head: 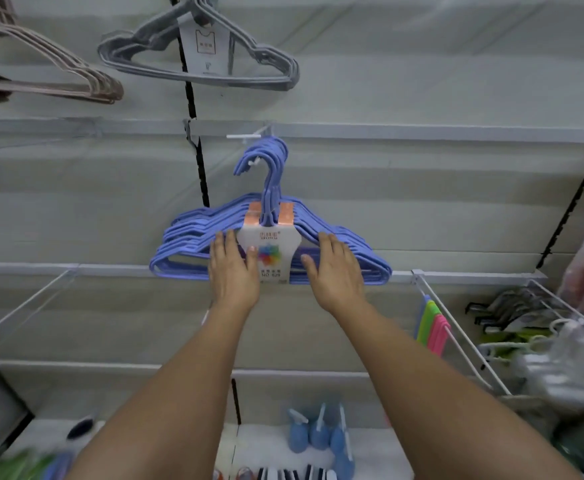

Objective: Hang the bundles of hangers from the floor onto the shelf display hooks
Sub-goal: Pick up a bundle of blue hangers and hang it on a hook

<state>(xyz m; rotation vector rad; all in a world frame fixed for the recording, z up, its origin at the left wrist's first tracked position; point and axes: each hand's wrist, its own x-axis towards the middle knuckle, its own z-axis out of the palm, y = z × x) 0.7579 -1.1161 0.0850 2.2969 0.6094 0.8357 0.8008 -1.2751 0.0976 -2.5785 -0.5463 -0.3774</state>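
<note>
Above the blue bundle (269,237) under flat, straight fingers (226,242), grey hangers (197,60); right, coloured clips (434,327)

Soft, even, shadowless light; wide-angle bending at edges, lower corners blurred.

A white shelf display hook (245,136) carries the blue hanger bundle (266,233); blue spray bottles (318,434) stand on the bottom shelf (269,445).

blue hanger bundle (193,233) | upright, hooks over white display hook (249,136) (paper label on front)
</note>
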